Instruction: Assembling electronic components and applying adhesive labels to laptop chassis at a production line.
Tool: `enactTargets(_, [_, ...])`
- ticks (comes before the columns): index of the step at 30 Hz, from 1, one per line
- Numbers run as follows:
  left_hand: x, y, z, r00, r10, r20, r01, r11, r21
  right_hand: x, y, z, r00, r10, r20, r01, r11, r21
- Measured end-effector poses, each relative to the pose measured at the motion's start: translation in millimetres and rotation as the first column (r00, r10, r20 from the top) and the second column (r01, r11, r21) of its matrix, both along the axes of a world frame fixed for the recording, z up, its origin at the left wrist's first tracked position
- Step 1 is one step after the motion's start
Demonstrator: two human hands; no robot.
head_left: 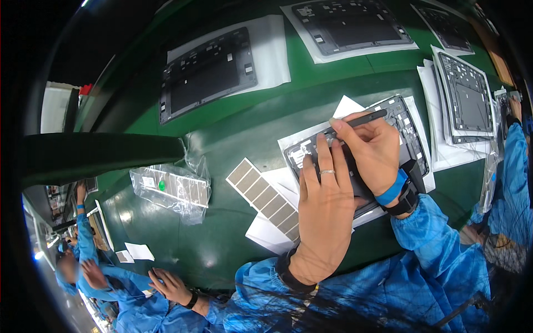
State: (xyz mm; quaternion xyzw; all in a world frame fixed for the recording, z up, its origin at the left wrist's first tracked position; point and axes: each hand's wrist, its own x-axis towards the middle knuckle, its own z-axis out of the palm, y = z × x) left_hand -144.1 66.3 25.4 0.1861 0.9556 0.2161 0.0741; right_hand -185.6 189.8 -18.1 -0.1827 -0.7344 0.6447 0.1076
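Observation:
A dark tablet back housing [410, 130] with many small white labels lies on white sheets in front of me. Across its left part rests my left hand [326, 208], fingers stretched out and fingertips on the surface. My right hand [377, 152] is closed around a slim black stick-like tool [374, 116], whose blunt end points up to the right. Its working end is hidden by my fingers. Just left of the housing lies a sheet of grey rectangular adhesive pieces [262, 194], partly over white paper [265, 232].
A clear plastic bag [191, 215] with another strip sheet lies to the left. Beyond are more housings on white sheets [208, 72] [350, 28], with a stack [469, 97] at right. A dark green bar [100, 158] juts in from the left. Co-workers in blue sleeves [513, 172] sit on both sides.

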Motion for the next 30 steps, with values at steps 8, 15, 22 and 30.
enactTargets(8, [0, 9, -9, 0.985, -0.028, -0.171, -0.02, 0.961, -0.275, 0, 8, 5, 0.999, 0.045, 0.03, -0.045, 0.999, -0.012])
enactTargets(15, [26, -102, 24, 0.995, 0.072, 0.067, -0.075, 0.997, 0.034, 60, -4, 41, 0.845, 0.5, 0.191, -0.508, 0.861, -0.011])
enactTargets(22, [77, -105, -8, 0.978, 0.147, 0.146, -0.149, 0.989, -0.002, 97, -36, 20, 0.81, 0.568, 0.145, -0.584, 0.802, 0.127])
enactTargets(30, [83, -109, -14, 0.975, 0.179, 0.128, -0.177, 0.984, -0.031, 109, -47, 12, 0.835, 0.543, 0.092, -0.549, 0.81, 0.206])
